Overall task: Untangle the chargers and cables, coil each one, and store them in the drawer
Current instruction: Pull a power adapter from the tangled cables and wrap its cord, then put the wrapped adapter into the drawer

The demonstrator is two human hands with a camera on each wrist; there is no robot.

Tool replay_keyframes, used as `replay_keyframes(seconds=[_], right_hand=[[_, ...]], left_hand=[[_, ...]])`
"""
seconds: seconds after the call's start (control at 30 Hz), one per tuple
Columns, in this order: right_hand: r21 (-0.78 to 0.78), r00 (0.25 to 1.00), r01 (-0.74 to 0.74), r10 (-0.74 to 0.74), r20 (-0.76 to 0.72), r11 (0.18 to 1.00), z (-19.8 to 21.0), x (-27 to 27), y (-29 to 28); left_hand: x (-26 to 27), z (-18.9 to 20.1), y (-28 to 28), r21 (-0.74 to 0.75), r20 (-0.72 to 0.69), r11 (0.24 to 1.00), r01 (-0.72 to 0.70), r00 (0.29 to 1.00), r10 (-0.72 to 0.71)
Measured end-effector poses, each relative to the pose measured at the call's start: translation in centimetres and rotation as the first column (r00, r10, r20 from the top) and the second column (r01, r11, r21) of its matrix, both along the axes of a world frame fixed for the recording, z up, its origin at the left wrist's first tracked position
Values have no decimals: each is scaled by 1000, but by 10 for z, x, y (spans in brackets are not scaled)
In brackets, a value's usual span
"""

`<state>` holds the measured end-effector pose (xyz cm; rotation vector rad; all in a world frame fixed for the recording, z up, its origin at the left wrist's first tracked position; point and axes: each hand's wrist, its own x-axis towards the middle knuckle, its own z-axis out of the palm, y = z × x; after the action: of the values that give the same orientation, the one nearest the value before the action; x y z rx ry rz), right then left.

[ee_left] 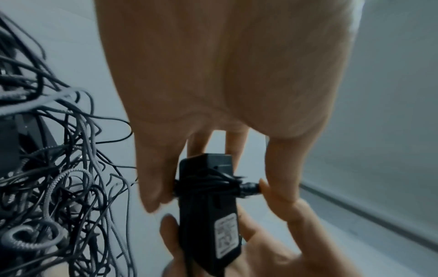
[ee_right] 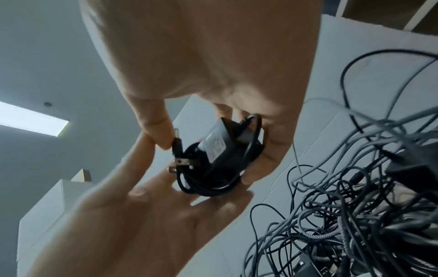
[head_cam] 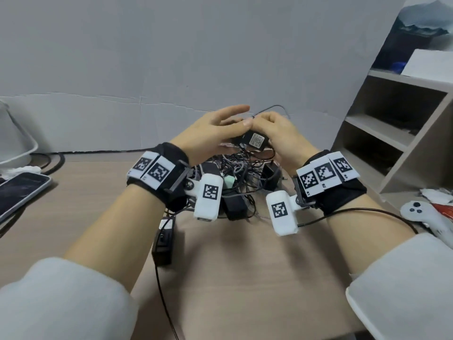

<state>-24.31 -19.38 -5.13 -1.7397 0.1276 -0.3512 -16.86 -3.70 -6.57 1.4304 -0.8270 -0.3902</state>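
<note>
A black power adapter (head_cam: 256, 141) with a white label, its thin cord wound around its body, is held above the tangle of cables (head_cam: 245, 168). My right hand (head_cam: 264, 128) curls round the adapter (ee_right: 225, 155); its thumb pinches the cord's barrel plug (ee_right: 177, 144). My left hand (head_cam: 235, 119) has straight fingers that support the adapter (ee_left: 208, 206) from the other side. The tangle (ee_left: 59, 168) (ee_right: 355, 206) of black and grey braided cables lies on the desk beneath both wrists. No drawer shows in any view.
Another black adapter brick (head_cam: 163, 241) lies near the desk's front with its cord trailing off. A phone (head_cam: 19, 190) and a white basin (head_cam: 12, 138) sit at the left. A shelf unit (head_cam: 392, 131) and a white controller (head_cam: 421, 212) stand at the right.
</note>
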Motion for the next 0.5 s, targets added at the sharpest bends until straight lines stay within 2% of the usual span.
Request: replay_keyframes(seconds=[0.13,0.23,0.5], right_hand=[[139,1000,-20,17,20,990,4,-39,-32],[218,998,10,-22,54,976,6,-73,-58],[237,988,139,-149,25,962,-15,-168,-130]], left_hand=[[-25,4,-36,-7,57,999,37,998,-37],[-51,7,-69,-21,66,997,75,995,-73],[-124,1,-160,64,115,974,218,968,-224]])
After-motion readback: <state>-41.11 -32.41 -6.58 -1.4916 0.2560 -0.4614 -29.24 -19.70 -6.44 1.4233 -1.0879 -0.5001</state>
